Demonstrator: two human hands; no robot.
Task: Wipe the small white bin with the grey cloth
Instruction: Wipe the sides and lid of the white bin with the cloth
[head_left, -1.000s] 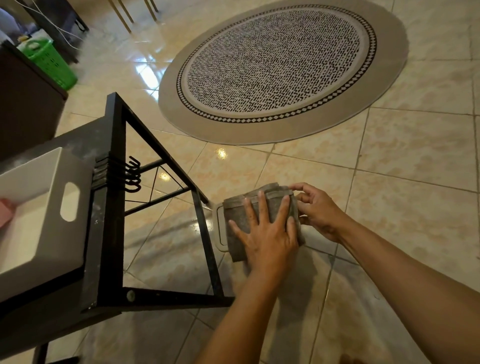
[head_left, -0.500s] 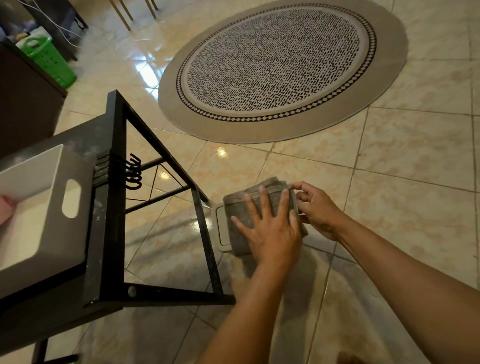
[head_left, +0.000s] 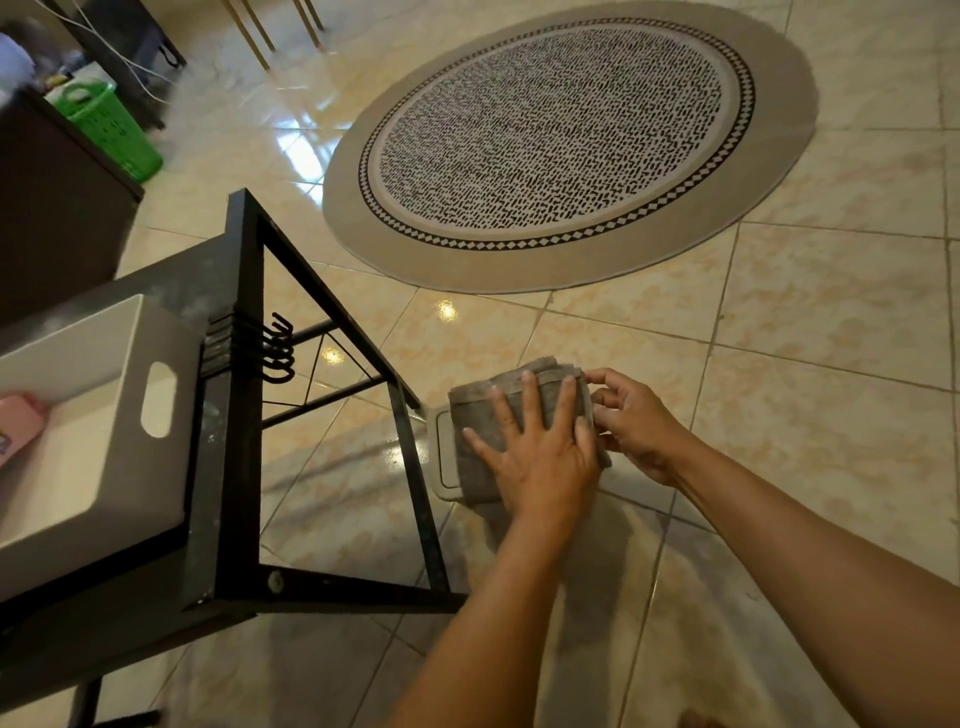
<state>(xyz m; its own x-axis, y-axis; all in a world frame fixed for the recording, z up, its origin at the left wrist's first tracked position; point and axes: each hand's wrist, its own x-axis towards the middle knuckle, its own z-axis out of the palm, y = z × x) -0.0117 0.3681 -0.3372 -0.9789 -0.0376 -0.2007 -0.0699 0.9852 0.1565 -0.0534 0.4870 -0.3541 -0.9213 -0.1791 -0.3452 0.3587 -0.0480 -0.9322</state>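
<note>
The small white bin (head_left: 444, 458) stands on the tiled floor beside the black table's leg. Only its left rim and lid edge show. A folded grey cloth (head_left: 475, 415) covers most of its top. My left hand (head_left: 537, 452) lies flat on the cloth with fingers spread, pressing it onto the bin. My right hand (head_left: 636, 423) is at the bin's right side, its fingertips curled around the edge there, touching the cloth's border. The rest of the bin is hidden under the cloth and my hands.
A black metal table (head_left: 244, 395) with hooks stands at the left, its leg close to the bin. On it sits a white box (head_left: 111, 415) with a pink item inside. A round patterned rug (head_left: 561, 135) lies beyond. A green basket (head_left: 111, 130) stands far left.
My left hand has slid the cloth a little away from me across the bin's top. My right hand stays at the bin's right edge.
</note>
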